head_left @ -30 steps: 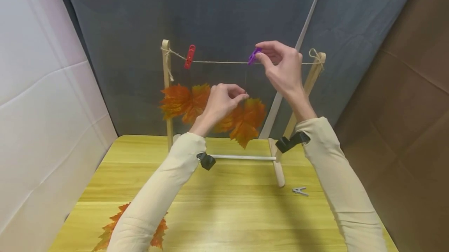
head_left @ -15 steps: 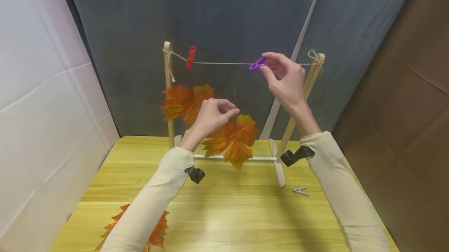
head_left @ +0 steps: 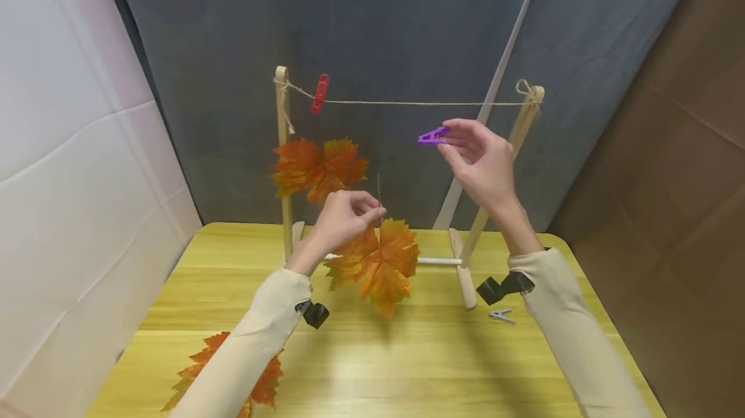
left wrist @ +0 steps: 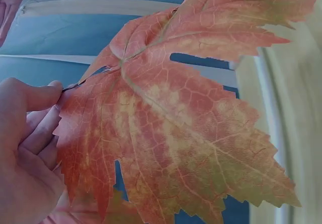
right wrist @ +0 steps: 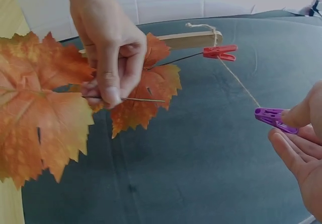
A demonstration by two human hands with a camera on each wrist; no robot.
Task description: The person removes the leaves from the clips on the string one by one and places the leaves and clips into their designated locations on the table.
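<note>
My left hand pinches the thin stem of an orange artificial maple leaf, which hangs below the fingers over the table. In the left wrist view the leaf fills most of the frame, its stem between thumb and fingertips. My right hand pinches a purple clothespin by its handle ends, below the string and apart from it in the head view. A red clothespin sits on the string near the left post, with a second maple leaf hanging under it by its stem.
The string is tied between two wooden posts of a stand with a white lower bar. A grey clothespin lies on the table at the right. Another leaf lies front left, partly under my left sleeve.
Both hands have come down from the string. The purple clothespin has left the string in my right hand, and the pinched leaf has dropped lower and slightly left with my left hand.
</note>
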